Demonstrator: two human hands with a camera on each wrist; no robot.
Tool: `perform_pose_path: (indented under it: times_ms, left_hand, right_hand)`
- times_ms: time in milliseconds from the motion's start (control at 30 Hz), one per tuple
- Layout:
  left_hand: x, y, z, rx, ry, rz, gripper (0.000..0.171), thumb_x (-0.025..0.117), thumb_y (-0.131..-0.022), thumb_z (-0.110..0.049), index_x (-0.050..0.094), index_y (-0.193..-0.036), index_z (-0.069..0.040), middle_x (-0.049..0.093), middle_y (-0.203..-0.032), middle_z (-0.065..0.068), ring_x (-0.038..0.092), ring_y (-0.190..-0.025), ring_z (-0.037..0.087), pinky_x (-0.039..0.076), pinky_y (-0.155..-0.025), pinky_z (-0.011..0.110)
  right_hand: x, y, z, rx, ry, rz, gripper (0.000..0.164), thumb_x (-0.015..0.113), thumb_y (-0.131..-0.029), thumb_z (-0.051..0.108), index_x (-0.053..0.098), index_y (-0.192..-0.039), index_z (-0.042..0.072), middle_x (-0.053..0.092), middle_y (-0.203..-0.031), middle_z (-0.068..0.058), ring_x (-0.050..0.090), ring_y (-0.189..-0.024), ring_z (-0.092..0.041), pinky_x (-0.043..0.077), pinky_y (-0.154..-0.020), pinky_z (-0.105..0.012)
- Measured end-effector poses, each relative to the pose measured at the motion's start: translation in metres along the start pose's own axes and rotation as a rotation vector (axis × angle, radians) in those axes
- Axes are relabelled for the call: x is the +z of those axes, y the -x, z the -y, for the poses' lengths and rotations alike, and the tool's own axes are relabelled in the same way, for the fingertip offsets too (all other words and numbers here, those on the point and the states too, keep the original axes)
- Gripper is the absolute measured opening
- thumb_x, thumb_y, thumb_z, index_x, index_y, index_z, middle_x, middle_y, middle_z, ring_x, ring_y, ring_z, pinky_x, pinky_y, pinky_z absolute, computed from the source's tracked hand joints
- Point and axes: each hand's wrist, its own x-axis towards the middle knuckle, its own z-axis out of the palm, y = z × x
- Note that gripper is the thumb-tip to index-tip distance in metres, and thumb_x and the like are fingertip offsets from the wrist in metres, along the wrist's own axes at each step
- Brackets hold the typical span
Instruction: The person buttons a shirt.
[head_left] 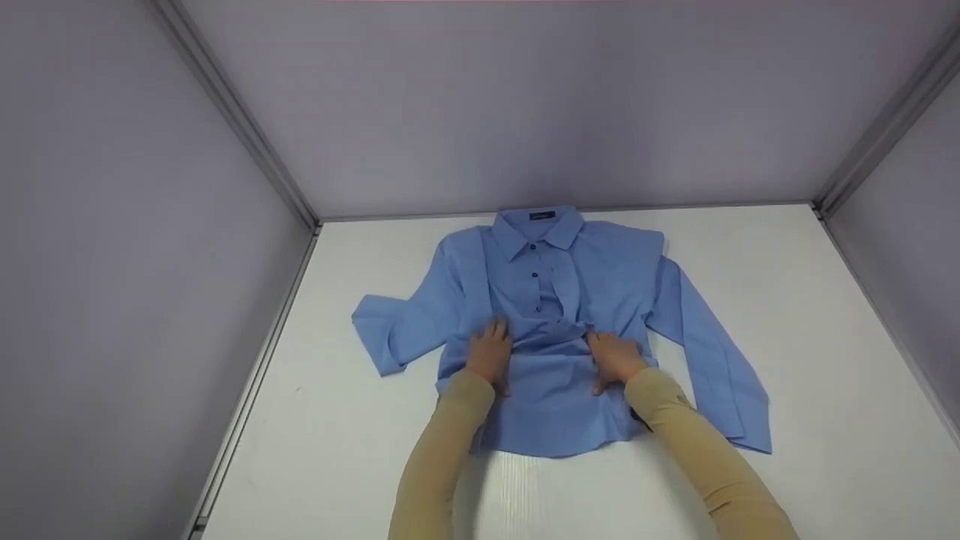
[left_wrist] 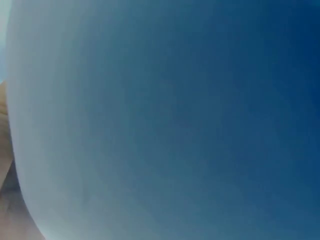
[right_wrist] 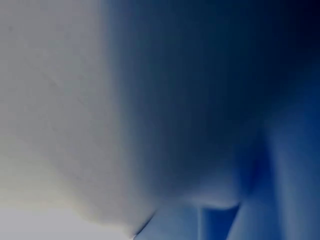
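A blue long-sleeved button-up shirt [head_left: 551, 427] lies front up, its collar toward the back wall. My left hand [head_left: 490, 355] rests on the shirt's lower front at the left, fingers pointing away and thumb spread apart. Across from it, my right hand [head_left: 616, 357] touches the front at the right, also with fingers and thumb apart. Rumpled cloth and a raised fold lie between the hands. Part of the front placket stands loose above them. Blurred blue cloth [left_wrist: 175, 120] fills most of the left wrist view. In the right wrist view, shirt cloth [right_wrist: 200, 100] hides the fingers.
The shirt lies on a white table [head_left: 322, 450] with grey panels [head_left: 525, 105] at the back and both sides. The left sleeve [head_left: 420, 330] is bent with its cuff folded over; the right sleeve [head_left: 716, 367] slants toward the near right.
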Motion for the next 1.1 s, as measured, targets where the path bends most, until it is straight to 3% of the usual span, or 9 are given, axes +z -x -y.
perform_pose_path:
  times_ms: [133,267,400,500,600,733,833,1000,1100]
  left_hand:
    - [0.002,-0.006,0.006,0.031,0.036,-0.047,0.09,0.083,-0.043,-0.048,0.052,-0.119,-0.01,0.049,-0.117,0.007,0.046,-0.107,0.024,0.04,-0.079,0.045]
    - [0.005,-0.014,0.014,0.017,0.143,-0.115,0.073,0.085,-0.05,-0.033,0.054,-0.112,-0.009,0.059,-0.099,0.007,0.056,-0.09,0.027,0.042,-0.074,0.045]
    - [0.007,-0.023,0.018,0.013,0.221,-0.125,0.066,0.082,-0.057,-0.023,0.049,-0.112,-0.008,0.063,-0.089,0.009,0.059,-0.08,0.029,0.042,-0.072,0.046]
    - [0.002,-0.026,0.02,0.022,0.245,-0.091,0.057,0.08,-0.059,-0.024,0.05,-0.106,-0.009,0.062,-0.085,0.007,0.059,-0.076,0.027,0.042,-0.071,0.046]
    - [-0.01,-0.029,0.023,0.017,0.342,-0.014,0.047,0.079,-0.06,-0.029,0.053,-0.094,-0.011,0.059,-0.079,0.003,0.055,-0.071,0.022,0.042,-0.067,0.041]
    - [-0.032,-0.035,0.027,-0.027,0.515,0.094,0.046,0.073,-0.064,-0.046,0.055,-0.088,-0.011,0.051,-0.073,0.0,0.046,-0.064,0.016,0.039,-0.059,0.031]
    - [-0.043,-0.041,0.029,-0.047,0.57,0.088,0.048,0.064,-0.07,-0.054,0.056,-0.088,-0.01,0.051,-0.073,0.0,0.046,-0.063,0.014,0.039,-0.056,0.029]
    - [-0.045,-0.051,0.025,-0.058,0.416,-0.04,0.025,0.06,-0.083,-0.029,0.059,-0.095,-0.008,0.057,-0.088,0.006,0.055,-0.079,0.02,0.044,-0.068,0.034]
    - [-0.039,-0.053,0.021,-0.061,0.252,-0.143,0.021,0.06,-0.082,-0.014,0.059,-0.102,-0.007,0.057,-0.098,0.008,0.055,-0.089,0.023,0.045,-0.071,0.038]
  right_hand:
    - [-0.002,-0.003,-0.002,-0.055,0.002,-0.07,0.082,0.085,-0.051,0.03,0.046,-0.114,-0.004,0.043,-0.114,-0.025,0.041,-0.105,-0.041,0.034,-0.075,-0.06]
    - [-0.004,-0.012,-0.004,-0.156,0.058,-0.158,0.064,0.084,-0.054,0.03,0.058,-0.101,-0.005,0.036,-0.124,-0.026,0.032,-0.114,-0.041,0.029,-0.084,-0.059]
    - [-0.011,-0.02,-0.009,-0.25,0.023,-0.109,0.039,0.079,-0.061,0.023,0.063,-0.087,-0.001,0.048,-0.117,-0.019,0.044,-0.106,-0.035,0.031,-0.086,-0.055]
    - [-0.022,-0.026,-0.012,-0.271,-0.101,-0.021,0.02,0.07,-0.066,0.019,0.056,-0.071,0.005,0.054,-0.081,-0.006,0.051,-0.073,-0.023,0.041,-0.069,-0.04]
    - [-0.036,-0.034,-0.013,-0.245,-0.276,0.008,0.022,0.059,-0.074,0.021,0.043,-0.062,0.011,0.038,-0.059,0.002,0.036,-0.054,-0.014,0.033,-0.054,-0.03]
    - [-0.055,-0.044,-0.015,-0.198,-0.424,-0.103,0.028,0.048,-0.085,0.025,0.041,-0.063,0.011,0.035,-0.057,0.002,0.033,-0.052,-0.013,0.03,-0.053,-0.028]
    - [-0.063,-0.053,-0.015,-0.15,-0.425,-0.218,0.027,0.045,-0.089,0.024,0.042,-0.066,0.01,0.038,-0.06,0.0,0.035,-0.054,-0.015,0.032,-0.054,-0.03]
    - [-0.064,-0.065,-0.012,-0.119,-0.38,-0.294,0.012,0.049,-0.087,0.011,0.051,-0.082,0.0,0.052,-0.074,-0.011,0.048,-0.065,-0.023,0.039,-0.061,-0.036]
    - [-0.06,-0.071,-0.01,-0.106,-0.334,-0.267,0.023,0.056,-0.084,0.008,0.052,-0.101,-0.007,0.055,-0.093,-0.019,0.052,-0.084,-0.03,0.042,-0.073,-0.041]
